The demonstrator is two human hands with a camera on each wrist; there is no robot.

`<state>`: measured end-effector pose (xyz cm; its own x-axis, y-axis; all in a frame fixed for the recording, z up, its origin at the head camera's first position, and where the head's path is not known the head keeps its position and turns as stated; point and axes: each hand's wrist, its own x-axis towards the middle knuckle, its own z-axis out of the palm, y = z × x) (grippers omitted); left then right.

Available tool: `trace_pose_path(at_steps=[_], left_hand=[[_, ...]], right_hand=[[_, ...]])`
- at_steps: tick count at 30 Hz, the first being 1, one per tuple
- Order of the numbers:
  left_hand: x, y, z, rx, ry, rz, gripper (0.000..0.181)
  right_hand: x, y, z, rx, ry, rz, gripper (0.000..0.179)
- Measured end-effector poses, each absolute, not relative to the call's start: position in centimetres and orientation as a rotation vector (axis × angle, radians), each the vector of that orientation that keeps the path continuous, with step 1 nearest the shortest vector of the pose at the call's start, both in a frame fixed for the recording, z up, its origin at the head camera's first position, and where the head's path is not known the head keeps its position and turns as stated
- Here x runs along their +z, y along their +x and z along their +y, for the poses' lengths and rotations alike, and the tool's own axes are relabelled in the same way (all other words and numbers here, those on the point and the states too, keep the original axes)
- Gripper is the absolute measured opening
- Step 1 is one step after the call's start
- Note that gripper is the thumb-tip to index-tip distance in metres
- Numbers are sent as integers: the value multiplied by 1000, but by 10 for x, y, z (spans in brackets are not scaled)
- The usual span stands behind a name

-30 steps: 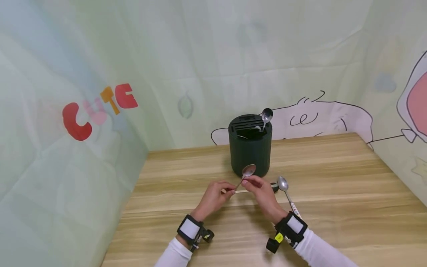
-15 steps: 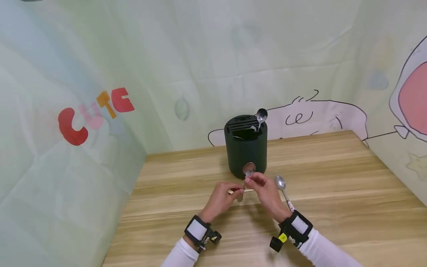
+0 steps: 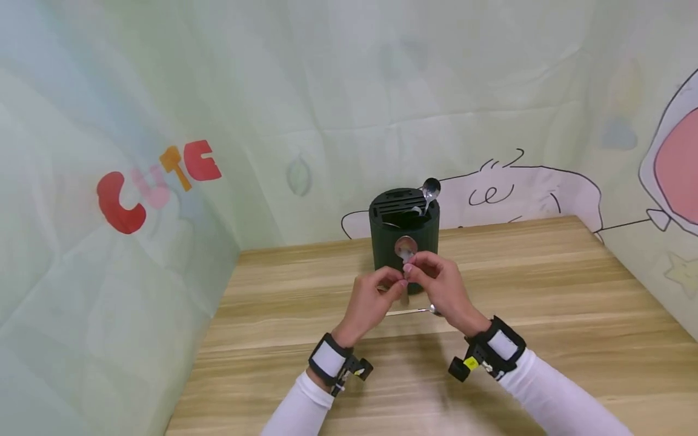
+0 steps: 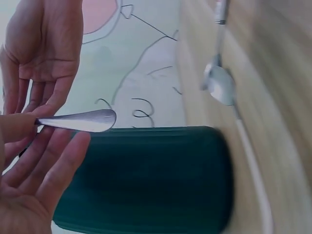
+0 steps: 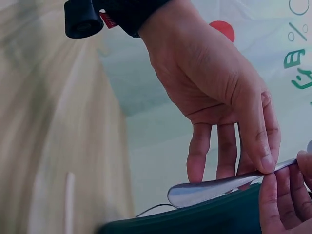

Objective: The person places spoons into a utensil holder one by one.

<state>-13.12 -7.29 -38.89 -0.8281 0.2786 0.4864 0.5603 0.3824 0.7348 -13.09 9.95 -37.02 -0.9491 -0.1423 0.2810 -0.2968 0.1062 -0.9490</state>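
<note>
Both hands pinch one metal spoon (image 3: 406,246), which stands with its bowl up before the dark green utensil holder (image 3: 382,242). My left hand (image 3: 366,304) pinches its handle, between thumb and fingers, and the handle's flat end (image 4: 92,120) sticks out past them in the left wrist view. Higher up, close below the bowl, my right hand (image 3: 448,292) grips the neck. The fingertips of the two hands nearly meet. In the right wrist view the left hand (image 5: 214,83) is seen with its thumb on the handle, and the right fingers (image 5: 287,200) are at the edge.
Another spoon (image 3: 431,183) stands in the holder's open compartment. On the wooden table (image 3: 523,290) lies a spoon with a pale handle (image 3: 405,312); a second spoon's metal neck (image 4: 219,46) shows beside it in the left wrist view. A printed cloth (image 3: 349,121) hangs behind.
Both hands have lifted the spoon up and slightly right, to in front of the holder. It has turned from slanting to nearly upright. The right hand now covers the patterned-handle spoon on the table.
</note>
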Motion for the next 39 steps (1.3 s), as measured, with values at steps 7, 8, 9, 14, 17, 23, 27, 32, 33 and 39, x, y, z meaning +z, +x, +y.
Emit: trace_pose_path(at_steps=[7, 8, 9, 14, 17, 23, 27, 32, 33, 39], left_hand=[[-359, -133, -71, -1528, -806, -2282, 12], [-354, -134, -71, -1534, -810, -2273, 13], [-349, -134, -72, -1530, -810, -2263, 13], [-326, -139, -73, -1472, -833, -2205, 11], [-313, -143, -76, -1436, -863, -2167, 11], [-288, -153, -81, -1366, -885, -2113, 10], [-276, -160, -86, -1373, -884, -2099, 11], [-262, -168, -84, -1359, -867, -2080, 12], [-260, -170, -83, -1356, -863, -2076, 12], [-247, -182, -83, -1341, -824, -2090, 13]], right_hand=[[-339, -134, 104, 1900, 540, -2251, 18], [-334, -135, 104, 1892, 557, -2250, 18], [-328, -136, 103, 1888, 577, -2249, 17], [-300, -142, 102, 1876, 677, -2230, 17], [-285, -147, 101, 1867, 725, -2227, 18], [-258, -157, 99, 1809, 777, -2241, 17], [-246, -163, 94, 1762, 782, -2248, 18], [-234, -171, 94, 1762, 765, -2218, 19], [-232, -173, 94, 1762, 765, -2209, 19], [-223, -184, 91, 1732, 752, -2165, 16]])
